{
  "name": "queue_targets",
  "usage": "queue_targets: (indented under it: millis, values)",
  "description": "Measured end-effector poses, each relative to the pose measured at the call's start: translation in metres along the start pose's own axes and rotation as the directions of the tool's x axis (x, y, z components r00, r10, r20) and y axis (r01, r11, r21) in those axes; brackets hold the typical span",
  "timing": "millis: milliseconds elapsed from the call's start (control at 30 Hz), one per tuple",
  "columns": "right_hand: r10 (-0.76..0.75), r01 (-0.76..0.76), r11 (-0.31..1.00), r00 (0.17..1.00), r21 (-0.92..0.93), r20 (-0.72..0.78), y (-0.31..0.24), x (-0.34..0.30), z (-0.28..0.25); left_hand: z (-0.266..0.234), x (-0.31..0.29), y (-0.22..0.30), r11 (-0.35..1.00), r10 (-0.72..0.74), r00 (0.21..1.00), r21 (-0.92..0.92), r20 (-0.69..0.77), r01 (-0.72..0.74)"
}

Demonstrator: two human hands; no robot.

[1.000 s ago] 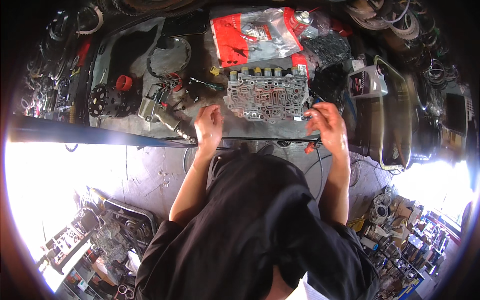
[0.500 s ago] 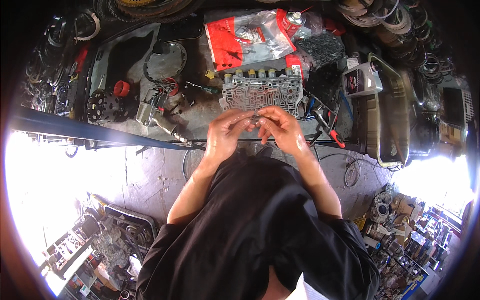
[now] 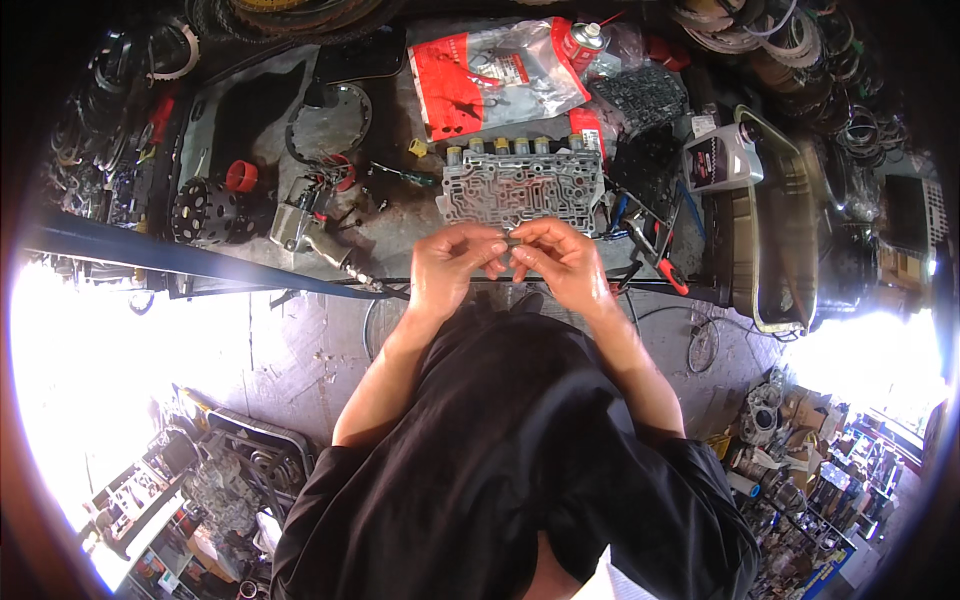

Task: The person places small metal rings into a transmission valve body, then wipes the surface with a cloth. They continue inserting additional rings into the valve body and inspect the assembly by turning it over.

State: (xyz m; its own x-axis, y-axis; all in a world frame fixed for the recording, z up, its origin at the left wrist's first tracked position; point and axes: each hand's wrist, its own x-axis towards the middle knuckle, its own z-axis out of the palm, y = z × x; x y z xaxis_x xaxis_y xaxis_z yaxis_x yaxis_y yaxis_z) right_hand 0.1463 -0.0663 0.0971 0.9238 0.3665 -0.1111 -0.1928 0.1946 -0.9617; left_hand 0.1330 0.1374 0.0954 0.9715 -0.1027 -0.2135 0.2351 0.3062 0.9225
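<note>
Fingertip to fingertip, my left hand (image 3: 450, 265) and my right hand (image 3: 560, 262) pinch a small dark metal part (image 3: 511, 241) between them. It is too small for me to tell its kind. Just beyond the fingers, a transmission valve body (image 3: 520, 187) lies flat on the bench, its maze of channels facing up. A row of solenoids (image 3: 502, 148) with yellowish ends runs along its far edge. My fingers cover part of its near edge.
An air gun-like grey tool (image 3: 296, 222) lies left on the workbench (image 3: 400, 235). Red-handled pliers (image 3: 672, 272) rest at the right. Farther back are a red and clear plastic bag (image 3: 490, 80), a spray can (image 3: 583, 45), a plastic bottle (image 3: 724, 158) and an oil pan (image 3: 745, 260).
Both hands stay together in front of the valve body. The fingers have shifted slightly around the small part, and the right hand's lower fingers have curled in.
</note>
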Motion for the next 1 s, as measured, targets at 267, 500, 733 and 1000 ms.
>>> queue_targets:
  millis: [267,500,733,1000]
  values:
    - [-0.041,0.039,0.995,0.999,-0.093,-0.019,-0.002,-0.004,0.002,0.0,0.002,-0.009,0.991,0.111,0.989,0.068,0.097,-0.118]
    - [-0.055,0.033,0.929,0.997,-0.369,-0.048,-0.002,-0.006,0.004,-0.001,0.01,-0.02,0.991,0.067,0.994,0.11,0.091,-0.077]
    - [0.03,-0.085,0.849,0.993,-0.522,-0.113,0.004,-0.006,-0.011,-0.008,0.018,-0.029,0.929,0.005,1.0,0.37,0.024,-0.014]
    - [-0.052,-0.025,0.454,0.997,-0.891,-0.054,0.012,0.016,-0.036,-0.029,0.036,-0.048,0.489,0.571,0.82,0.821,-0.046,-0.294]
